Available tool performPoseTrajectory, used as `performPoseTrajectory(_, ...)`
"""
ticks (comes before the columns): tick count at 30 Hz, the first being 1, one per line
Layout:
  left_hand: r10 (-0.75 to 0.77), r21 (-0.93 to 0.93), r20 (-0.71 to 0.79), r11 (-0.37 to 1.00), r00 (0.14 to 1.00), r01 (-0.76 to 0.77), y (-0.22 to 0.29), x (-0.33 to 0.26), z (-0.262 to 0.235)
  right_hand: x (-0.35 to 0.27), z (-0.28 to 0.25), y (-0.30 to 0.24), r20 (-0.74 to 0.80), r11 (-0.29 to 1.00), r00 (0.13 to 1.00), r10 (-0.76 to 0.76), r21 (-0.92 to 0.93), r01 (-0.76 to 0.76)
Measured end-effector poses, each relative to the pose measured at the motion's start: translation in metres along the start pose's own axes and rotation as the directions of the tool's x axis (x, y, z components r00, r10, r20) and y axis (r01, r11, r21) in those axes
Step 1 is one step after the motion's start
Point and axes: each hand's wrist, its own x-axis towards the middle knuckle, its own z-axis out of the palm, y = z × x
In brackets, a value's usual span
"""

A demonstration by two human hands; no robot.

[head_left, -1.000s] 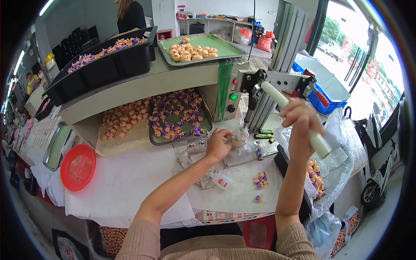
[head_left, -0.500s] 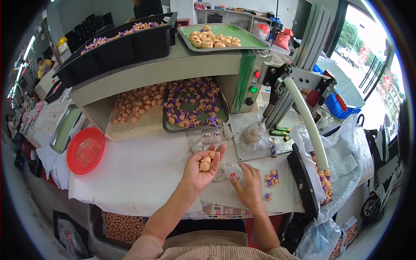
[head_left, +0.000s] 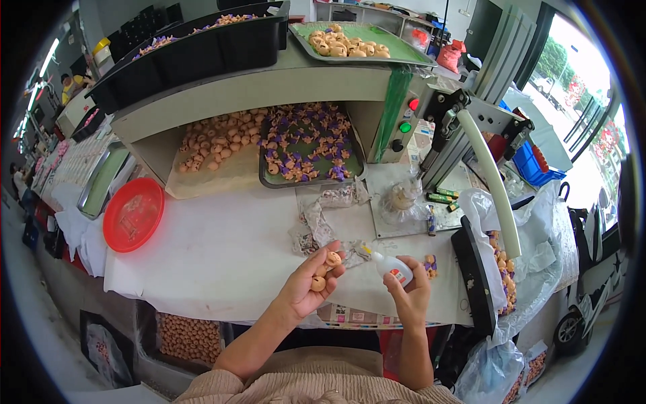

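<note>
My left hand (head_left: 301, 291) is cupped, palm up, around several small beige doll heads (head_left: 319, 283); one near the fingertips shows face markings. In my right hand (head_left: 412, 296) is a white squeeze bottle (head_left: 393, 268) with a red label, held at a tilt. Its yellow nozzle points up and left toward the left hand, with a gap between them. Beyond the hands lie crumpled, glue-stained plastic wraps (head_left: 316, 222). Partly hidden behind my right hand, small purple-and-beige figures (head_left: 431, 265) rest on the white table covering.
Under the shelf are a pile of doll heads (head_left: 219, 141) and a dark tray (head_left: 296, 184) of purple-and-beige figures. A red basin (head_left: 134, 219) sits left. At right stand a press with a pale hose (head_left: 490, 185) and a black bin (head_left: 473, 283). Another black bin (head_left: 195, 77) tops the shelf.
My right hand has closed on the squeeze bottle and raised it from the table, its nozzle now tipped up. The left hand still holds the heads, one now nearer the fingertips.
</note>
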Motion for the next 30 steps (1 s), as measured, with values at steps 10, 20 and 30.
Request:
performPoseTrajectory(10, -0.036, 0.065, -0.105, 0.997, 0.994, 0.043, -0.013, -0.008, 0.007, -0.016, -0.006, -0.02, -0.013, 0.982, 0.982, -0.19, 0.004, 0.19)
performPoseTrajectory(20, -0.037, 0.096, -0.118, 0.994, 0.992, 0.049, -0.019, -0.006, -0.009, -0.02, -0.004, -0.017, -0.052, 0.934, 0.944, -0.326, -0.171, 0.313)
performPoseTrajectory(30, -0.046, 0.039, -0.07, 0.998, 0.996, 0.049, -0.023, -0.001, -0.01, -0.02, -0.001, -0.013, -0.04, 0.926, 0.941, -0.337, -0.192, 0.324)
